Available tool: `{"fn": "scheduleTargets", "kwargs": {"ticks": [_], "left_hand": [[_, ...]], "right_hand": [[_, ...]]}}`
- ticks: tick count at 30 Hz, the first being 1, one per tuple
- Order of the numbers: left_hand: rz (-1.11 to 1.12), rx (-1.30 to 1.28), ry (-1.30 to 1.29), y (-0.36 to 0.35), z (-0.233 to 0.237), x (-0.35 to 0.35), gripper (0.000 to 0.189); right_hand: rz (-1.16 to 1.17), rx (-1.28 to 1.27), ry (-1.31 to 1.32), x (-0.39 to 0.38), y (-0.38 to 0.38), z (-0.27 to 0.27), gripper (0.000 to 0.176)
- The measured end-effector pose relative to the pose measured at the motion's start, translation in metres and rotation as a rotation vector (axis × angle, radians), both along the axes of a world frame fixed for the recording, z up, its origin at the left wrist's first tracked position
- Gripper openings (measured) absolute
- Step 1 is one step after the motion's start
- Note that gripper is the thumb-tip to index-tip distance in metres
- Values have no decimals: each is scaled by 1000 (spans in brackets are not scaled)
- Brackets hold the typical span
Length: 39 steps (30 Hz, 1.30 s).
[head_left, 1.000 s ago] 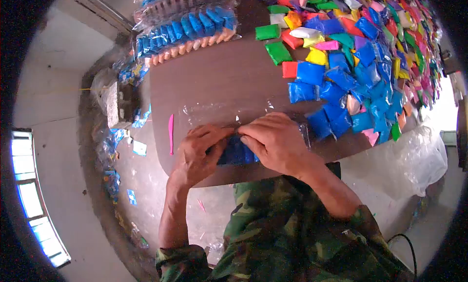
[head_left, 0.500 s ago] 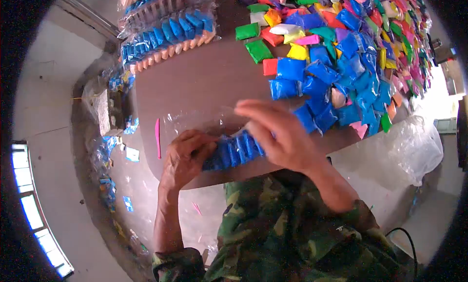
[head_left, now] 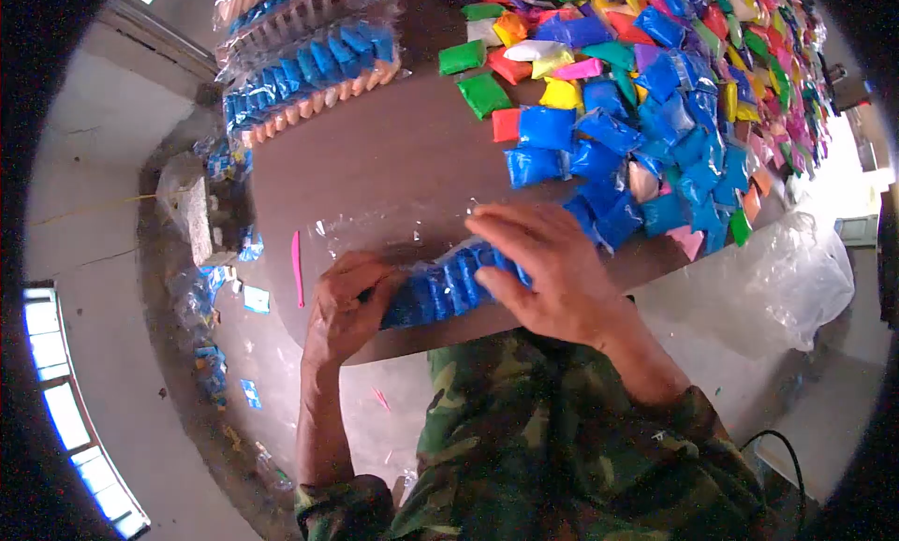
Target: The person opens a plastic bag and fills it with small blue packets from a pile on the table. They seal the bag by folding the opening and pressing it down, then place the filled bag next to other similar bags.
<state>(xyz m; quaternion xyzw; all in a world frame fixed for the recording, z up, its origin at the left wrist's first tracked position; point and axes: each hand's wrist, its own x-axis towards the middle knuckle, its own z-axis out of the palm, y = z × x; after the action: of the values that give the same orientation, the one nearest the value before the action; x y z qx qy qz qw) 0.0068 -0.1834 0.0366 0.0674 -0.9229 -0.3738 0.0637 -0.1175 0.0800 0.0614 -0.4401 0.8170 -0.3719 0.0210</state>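
Observation:
A row of small blue packets (head_left: 449,286) stands side by side near the table's front edge, inside a clear plastic bag (head_left: 375,232) whose loose film spreads out flat behind them. At the left end of the row, my left hand (head_left: 348,302) has its fingers curled and pinched on the bag's edge. My right hand (head_left: 554,274) is over the right end, thumb and fingers apart, with the last packets showing between them. A pink plastic stick (head_left: 299,270) lies left of the bag.
Loose blue packets (head_left: 547,127) and a large many-coloured heap (head_left: 562,59) cover the right side of the brown table (head_left: 346,167). Filled clear bags (head_left: 309,73) in rows lie back left. A large clear plastic sack (head_left: 796,279) hangs beyond the right edge; scraps (head_left: 255,298) litter the floor.
My right hand has come down slightly and right, its thumb now apart from the fingers by the packets. My left hand stays at the row's left end. The view has shifted slightly.

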Motion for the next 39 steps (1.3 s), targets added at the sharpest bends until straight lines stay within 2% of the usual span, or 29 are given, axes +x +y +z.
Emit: {"fn": "scheduleTargets", "kwargs": {"ticks": [2, 6, 9, 11, 12, 15, 18, 22, 26, 29, 30, 33, 39], "left_hand": [[-14, 29, -39, 2, 4, 0, 11], [-9, 124, -92, 7, 13, -2, 17], [4, 217, -94, 1, 11, 0, 29], [58, 325, -91, 1, 6, 3, 32], [19, 269, -87, -2, 8, 3, 34], [67, 354, -112, -6, 13, 3, 32], [103, 632, -23, -17, 15, 11, 38], [198, 561, -20, -33, 23, 20, 47], [172, 320, -168, -26, 32, 29, 43], [181, 156, -129, -26, 24, 34, 38], [157, 43, -20, -27, 15, 35, 32], [155, 66, -5, -25, 14, 35, 28], [35, -101, 106, -21, 10, 42, 24]], "right_hand": [[24, 58, 51, 13, -19, -2, 51], [60, -9, 30, 24, -55, -11, 49], [74, 145, -35, 26, -66, -16, 50], [76, 91, 46, 27, -69, -16, 47], [76, 64, 87, 27, -71, -15, 45], [163, 41, 51, 28, -76, -16, 42], [167, 56, 9, 30, -75, -17, 37], [148, -19, 43, 33, -76, -24, 31], [138, -21, 34, 34, -76, -25, 30], [129, -7, 26, 34, -76, -23, 31], [128, 1, 21, 33, -76, -23, 31], [129, -14, 24, 33, -77, -24, 31], [125, -11, 32, 34, -76, -24, 27]]}}
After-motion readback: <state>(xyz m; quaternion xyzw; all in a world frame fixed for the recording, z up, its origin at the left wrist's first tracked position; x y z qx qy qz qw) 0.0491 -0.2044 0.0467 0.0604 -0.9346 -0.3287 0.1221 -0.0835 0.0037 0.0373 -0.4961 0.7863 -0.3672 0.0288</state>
